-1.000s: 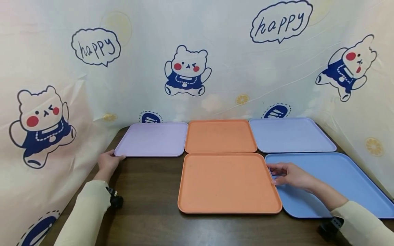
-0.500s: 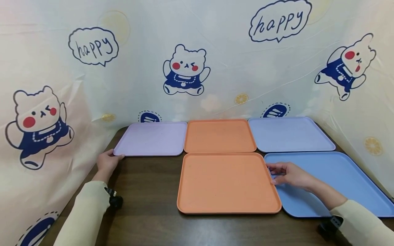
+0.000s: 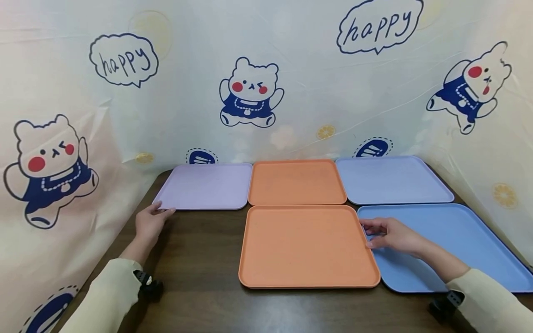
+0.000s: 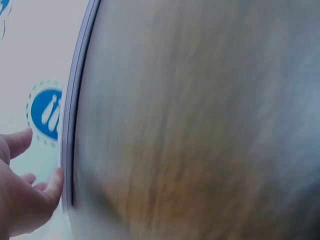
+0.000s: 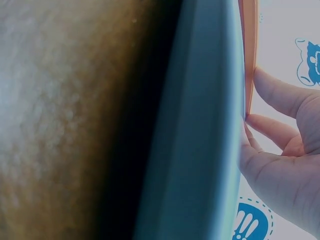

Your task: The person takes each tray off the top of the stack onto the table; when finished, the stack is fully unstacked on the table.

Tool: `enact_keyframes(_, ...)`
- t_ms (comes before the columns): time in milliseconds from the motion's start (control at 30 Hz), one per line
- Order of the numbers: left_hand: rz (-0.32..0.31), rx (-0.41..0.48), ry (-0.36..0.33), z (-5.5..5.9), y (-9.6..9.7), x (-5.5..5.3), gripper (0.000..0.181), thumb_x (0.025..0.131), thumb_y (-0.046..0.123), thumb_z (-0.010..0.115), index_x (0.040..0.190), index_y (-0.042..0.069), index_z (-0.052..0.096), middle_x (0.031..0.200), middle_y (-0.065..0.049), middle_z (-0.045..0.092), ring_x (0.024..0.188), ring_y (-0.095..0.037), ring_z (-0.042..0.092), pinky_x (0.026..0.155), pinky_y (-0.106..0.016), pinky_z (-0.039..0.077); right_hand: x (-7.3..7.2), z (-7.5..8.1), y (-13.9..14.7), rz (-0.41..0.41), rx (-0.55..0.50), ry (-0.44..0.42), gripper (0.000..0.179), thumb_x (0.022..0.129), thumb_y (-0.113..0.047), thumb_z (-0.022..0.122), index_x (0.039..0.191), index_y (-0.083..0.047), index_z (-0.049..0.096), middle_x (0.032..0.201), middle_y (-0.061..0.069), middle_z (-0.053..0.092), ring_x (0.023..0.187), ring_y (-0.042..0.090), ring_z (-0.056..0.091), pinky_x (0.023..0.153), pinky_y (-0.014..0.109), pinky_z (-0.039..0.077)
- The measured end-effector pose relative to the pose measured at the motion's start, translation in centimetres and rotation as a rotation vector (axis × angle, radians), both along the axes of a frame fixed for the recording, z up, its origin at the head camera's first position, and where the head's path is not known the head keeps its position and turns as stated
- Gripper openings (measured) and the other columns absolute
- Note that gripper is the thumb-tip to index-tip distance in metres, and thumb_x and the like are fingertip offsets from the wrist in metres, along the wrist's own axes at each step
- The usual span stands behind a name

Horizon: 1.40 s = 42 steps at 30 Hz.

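In the head view my left hand (image 3: 150,225) is at the near left corner of a lilac tray (image 3: 208,187), its fingers touching the rim. The left wrist view has that hand (image 4: 27,195) with a fingertip against the tray's edge and the thumb apart from it. My right hand (image 3: 391,235) touches the right edge of the front orange tray (image 3: 308,247), above a blue tray (image 3: 449,245). Seen from the right wrist, the thumb and fingers of this hand (image 5: 285,145) meet the orange rim (image 5: 251,55) alongside the blue tray's edge (image 5: 200,120).
A second orange tray (image 3: 297,182) lies behind the front one, and a periwinkle tray (image 3: 395,180) continues the back row. The brown table (image 3: 200,259) shows at the front left. A printed cloth (image 3: 308,92) with bears stands behind and along the sides.
My left hand has shifted slightly to the right and turned at the corner of the lilac tray, its forearm drawn lower. The right hand stays at the orange edge, and the view tilts a little.
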<state>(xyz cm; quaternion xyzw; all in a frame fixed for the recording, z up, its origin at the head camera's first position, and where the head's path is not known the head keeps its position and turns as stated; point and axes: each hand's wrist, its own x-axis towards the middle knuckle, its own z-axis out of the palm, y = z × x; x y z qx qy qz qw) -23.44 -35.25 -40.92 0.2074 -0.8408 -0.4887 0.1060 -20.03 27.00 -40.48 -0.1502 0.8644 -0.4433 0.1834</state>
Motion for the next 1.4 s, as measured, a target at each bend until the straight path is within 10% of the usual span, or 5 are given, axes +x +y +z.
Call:
enact_keyframes(367,-0.285,0.032,-0.007,0.3,4.8,0.6,0.067,0.093,0.025,0.067,0.147,-0.002,0.038,0.145,-0.020,0.044,0.125,-0.027,0.048,0.089,-0.017,0.046,-0.1,-0.2,0.2,-0.008,-0.005,-0.015,0.071,0.083,-0.016,0.078,0.142,0.005,0.044,0.127,0.021,0.057,0.111,0.033,0.052,0.081,0.029,0.052)
enact_keyframes(733,-0.395,0.100,-0.029,-0.2,10.7,2.0,0.061,0.092,0.019,0.069,0.144,-0.001,0.044,0.140,-0.021,0.049,0.125,-0.030,0.050,0.100,-0.040,0.045,-0.2,-0.3,0.3,-0.017,-0.015,-0.023,0.071,0.083,-0.016,0.078,0.142,0.005,0.044,0.126,0.020,0.057,0.110,0.032,0.053,0.082,0.031,0.053)
enact_keyframes(1400,-0.501,0.270,0.036,-1.3,17.3,5.6,0.057,0.083,0.001,0.074,0.134,-0.008,0.051,0.127,-0.023,0.058,0.113,-0.034,0.058,0.085,-0.031,0.054,0.0,0.0,0.4,-0.003,-0.015,-0.010,0.071,0.083,-0.016,0.077,0.141,0.007,0.044,0.125,0.020,0.057,0.111,0.033,0.052,0.080,0.029,0.052)
